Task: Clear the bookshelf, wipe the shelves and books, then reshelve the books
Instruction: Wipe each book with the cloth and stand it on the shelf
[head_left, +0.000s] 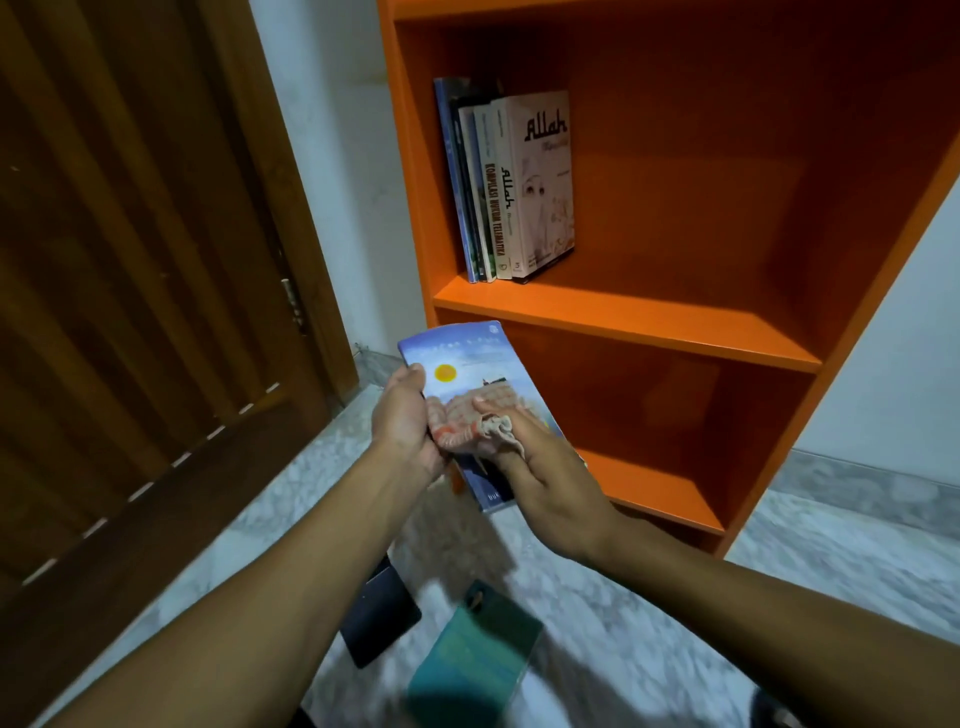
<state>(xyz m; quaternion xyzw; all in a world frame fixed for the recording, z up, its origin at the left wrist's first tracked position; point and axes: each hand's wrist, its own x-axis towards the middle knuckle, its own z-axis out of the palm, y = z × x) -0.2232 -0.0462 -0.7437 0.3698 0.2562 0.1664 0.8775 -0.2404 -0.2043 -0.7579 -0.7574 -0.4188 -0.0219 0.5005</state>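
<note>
A paperback with a blue cover and an orange sun (467, 374) is held out in front of the orange bookshelf (852, 332), roughly level with the front edge of its lower compartment. The left hand (402, 421) grips the book's left long edge, fingers curled round it. The right hand (540, 467) lies on the cover with a crumpled pinkish cloth (470, 428) pinned under its fingers (whether the thumb also hooks the book's edge cannot be made out). This looks like the wiping step for this one book.

The book's long axis runs away from the person, its far end pointing up toward the shelf board (649, 325). Four or five books (511, 187) already stand upright there, pushed to the left wall, the outermost a pale one titled "Allah". The free space is to their right, so the held book will probably have to go up and right and turn upright. The left hand already has the hold for that; the right hand, nearer the free space, is busy with the cloth.

On the marble floor (675, 597), near the person, lie a dark book (379, 618) and a teal book (478, 654), both blurred and likely yet to be wiped.
</note>
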